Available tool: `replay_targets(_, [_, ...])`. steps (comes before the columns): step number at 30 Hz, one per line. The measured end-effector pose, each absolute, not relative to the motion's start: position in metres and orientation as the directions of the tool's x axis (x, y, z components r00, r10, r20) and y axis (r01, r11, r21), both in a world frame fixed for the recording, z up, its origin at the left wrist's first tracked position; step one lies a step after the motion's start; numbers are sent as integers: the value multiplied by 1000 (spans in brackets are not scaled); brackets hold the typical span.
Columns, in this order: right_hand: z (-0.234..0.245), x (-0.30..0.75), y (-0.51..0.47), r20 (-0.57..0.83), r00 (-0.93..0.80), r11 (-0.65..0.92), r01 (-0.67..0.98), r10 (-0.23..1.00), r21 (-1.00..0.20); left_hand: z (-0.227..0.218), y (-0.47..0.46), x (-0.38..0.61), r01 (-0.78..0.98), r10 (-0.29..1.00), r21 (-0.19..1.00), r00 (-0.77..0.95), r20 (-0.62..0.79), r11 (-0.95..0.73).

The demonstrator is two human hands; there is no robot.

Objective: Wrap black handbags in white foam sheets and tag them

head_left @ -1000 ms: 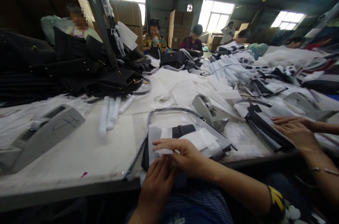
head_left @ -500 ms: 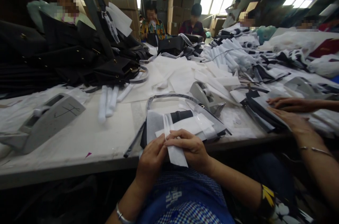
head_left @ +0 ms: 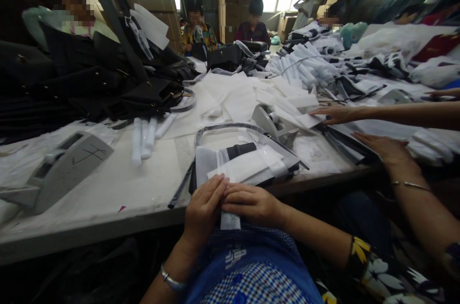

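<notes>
Both hands meet at the table's front edge on a narrow white strip of wrapping (head_left: 230,221), whose lower end hangs toward my lap. My left hand (head_left: 205,203) has its fingers closed on the strip from the left. From the right, my right hand (head_left: 253,202) lies over it with fingers together and bent. Just beyond them rests a dark bag (head_left: 206,162) covered with white sheeting, its wrapped handle (head_left: 233,126) arching away from me. A folded white paper (head_left: 244,166) and a short black rolled piece (head_left: 241,149) lie on the bag.
Grey tape dispensers stand left (head_left: 72,169) and behind the bag (head_left: 273,122). White rolls (head_left: 142,141), loose white sheets (head_left: 237,98) and piled black bags (head_left: 143,98) cover the table. At right, a co-worker's hands (head_left: 381,143) rest on another bag. Several people sit across.
My hands have closed further over the white strip, hiding more of it, and its hanging end looks shorter. A co-worker's far hand has reached left to the white sheets.
</notes>
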State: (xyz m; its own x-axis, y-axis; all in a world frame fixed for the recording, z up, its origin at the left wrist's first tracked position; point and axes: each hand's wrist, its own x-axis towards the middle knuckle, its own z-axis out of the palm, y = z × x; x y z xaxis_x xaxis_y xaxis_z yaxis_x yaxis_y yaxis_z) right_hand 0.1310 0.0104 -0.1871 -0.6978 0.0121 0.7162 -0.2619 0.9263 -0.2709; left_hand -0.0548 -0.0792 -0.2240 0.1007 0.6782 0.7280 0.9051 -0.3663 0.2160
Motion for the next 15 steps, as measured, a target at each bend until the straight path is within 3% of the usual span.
replay_targets(3, [-174, 148, 4, 665, -746, 914, -254, 23, -317, -224, -79, -55, 907, 660, 182, 128, 741, -381])
replay_targets(7, [-162, 150, 3, 668, -690, 915, -18, 280, -402, -222, -78, -54, 906, 679, 187, 137, 722, -381])
replay_targets(15, [-156, 115, 20, 491, -748, 892, 330, 447, -309, -220, -77, -55, 918, 654, 154, 134, 745, -364])
